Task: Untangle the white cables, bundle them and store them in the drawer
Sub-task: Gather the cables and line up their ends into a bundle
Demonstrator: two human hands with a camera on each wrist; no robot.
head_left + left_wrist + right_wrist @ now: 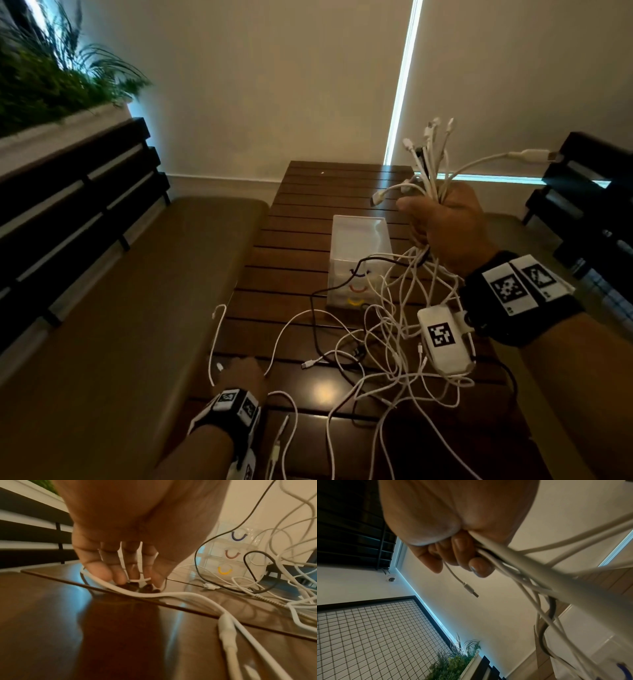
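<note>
White cables [394,329] hang from the fisted right hand [445,226]; left hand [130,555], fingers spread on one end, should draw it out slowly.

— What colour are the cables [383,342]?
— White, with one black cable [317,329] among them.
— The drawer unit [359,260]?
— Clear plastic; handles blue, red and yellow, top to bottom.
— And the tabletop [308,212]?
— Dark brown slats. The wristbands [513,294] are black, with black-and-white square markers.
</note>
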